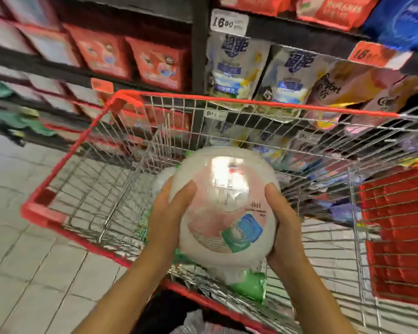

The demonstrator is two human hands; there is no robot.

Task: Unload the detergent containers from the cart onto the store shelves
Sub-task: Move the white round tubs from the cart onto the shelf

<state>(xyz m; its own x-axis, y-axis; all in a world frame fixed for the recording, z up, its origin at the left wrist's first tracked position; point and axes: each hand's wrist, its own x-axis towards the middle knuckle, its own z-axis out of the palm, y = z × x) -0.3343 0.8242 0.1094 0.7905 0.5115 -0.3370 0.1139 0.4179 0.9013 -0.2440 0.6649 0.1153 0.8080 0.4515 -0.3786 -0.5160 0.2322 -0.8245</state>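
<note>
Grips one round white detergent tub (pixel 227 208) between left hand (pixel 171 213) and right hand (pixel 285 227), fingers curled round either side, just above the cart (pixel 68 169). Best kept level and lifted clear of the wire rim before turning to the shelves (pixel 299 32). Below, partly hidden: one white container (pixel 163 182), one green container (pixel 249 285).

a round white plastic detergent tub (pixel 227 208) with a pink label is hanging above a red-rimmed silver wire cart (pixel 251 102), where a green-and-white container (pixel 249 284) is lying.
</note>
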